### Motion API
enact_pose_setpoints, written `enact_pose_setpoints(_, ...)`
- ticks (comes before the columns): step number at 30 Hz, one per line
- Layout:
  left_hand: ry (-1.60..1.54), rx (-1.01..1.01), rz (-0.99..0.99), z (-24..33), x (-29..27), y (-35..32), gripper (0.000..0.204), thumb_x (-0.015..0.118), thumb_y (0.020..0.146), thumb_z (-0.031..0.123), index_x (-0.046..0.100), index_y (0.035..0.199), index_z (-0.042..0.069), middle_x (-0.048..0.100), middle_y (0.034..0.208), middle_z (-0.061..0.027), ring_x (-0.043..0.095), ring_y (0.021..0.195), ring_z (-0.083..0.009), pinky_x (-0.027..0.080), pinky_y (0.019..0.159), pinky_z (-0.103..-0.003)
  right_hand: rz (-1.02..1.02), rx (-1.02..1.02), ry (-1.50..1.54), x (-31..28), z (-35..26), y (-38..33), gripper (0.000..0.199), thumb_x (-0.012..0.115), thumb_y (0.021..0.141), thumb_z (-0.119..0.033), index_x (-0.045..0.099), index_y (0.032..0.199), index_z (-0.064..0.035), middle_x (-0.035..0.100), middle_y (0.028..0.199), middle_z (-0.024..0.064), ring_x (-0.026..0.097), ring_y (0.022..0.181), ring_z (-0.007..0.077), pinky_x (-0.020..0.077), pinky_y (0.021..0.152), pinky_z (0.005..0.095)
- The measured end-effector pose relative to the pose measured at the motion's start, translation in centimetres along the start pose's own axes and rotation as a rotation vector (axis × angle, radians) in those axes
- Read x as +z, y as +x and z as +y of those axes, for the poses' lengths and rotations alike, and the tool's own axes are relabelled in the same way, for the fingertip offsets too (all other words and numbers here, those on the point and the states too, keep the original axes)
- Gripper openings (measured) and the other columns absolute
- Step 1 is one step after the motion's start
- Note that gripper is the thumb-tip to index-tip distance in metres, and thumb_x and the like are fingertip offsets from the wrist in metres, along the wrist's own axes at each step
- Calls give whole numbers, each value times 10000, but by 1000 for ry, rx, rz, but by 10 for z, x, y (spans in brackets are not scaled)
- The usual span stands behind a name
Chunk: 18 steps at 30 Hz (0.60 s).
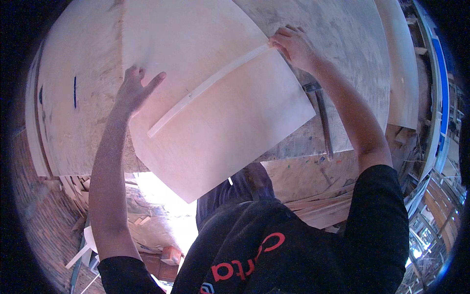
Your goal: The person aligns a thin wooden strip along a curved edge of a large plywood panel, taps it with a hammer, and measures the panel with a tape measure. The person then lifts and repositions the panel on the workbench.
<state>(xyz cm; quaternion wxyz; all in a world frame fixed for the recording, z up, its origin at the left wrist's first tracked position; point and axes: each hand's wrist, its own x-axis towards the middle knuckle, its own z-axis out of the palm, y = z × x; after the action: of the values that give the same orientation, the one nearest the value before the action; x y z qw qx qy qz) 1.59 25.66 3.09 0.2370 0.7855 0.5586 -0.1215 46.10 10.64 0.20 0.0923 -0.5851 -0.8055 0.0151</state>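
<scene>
A large pale wooden panel (205, 161) lies slantwise on the workbench, its near corner jutting past the bench edge toward me. Across it runs a narrow, light wooden strip (205, 85), slanting from lower left to upper right. My right hand (296, 49) is at the strip's far right end, by the panel's right edge, with thumb and fingers closed on that end. Over the panel's left edge is my left hand (134, 90), thumb stretched away from the fingers and nothing in it; whether it touches the panel, I cannot tell.
A dark bar-shaped tool (323, 122) lies right of the panel on the worn bench top (342, 59). Long wooden strips (325, 208) are stacked below the bench. Another pale sheet (404, 73) stands at the far right. An orange-red box (171, 255) sits low on the left.
</scene>
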Motion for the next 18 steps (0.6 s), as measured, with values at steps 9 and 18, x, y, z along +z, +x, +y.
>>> enact_pose_setpoints(9,-37,-34,14,2,-1,1,1287,660,757,828,233,1559,-84,367,1564,-267,433,1446,-329,382,1182,-460,-58,148,-3,-11,-37,-54,177,682,912,-123,690,1089,-134,655,1090,23,616,1095,252,466,973,437)
enact_pose_setpoints(18,-45,-9,33,17,-6,-3,1245,713,698,837,380,1481,-72,423,1480,-262,488,1379,-364,417,1151,-481,13,106,-78,0,-12,-4,165,655,938,-151,676,1102,-161,646,1060,19,612,1097,242,459,961,445)
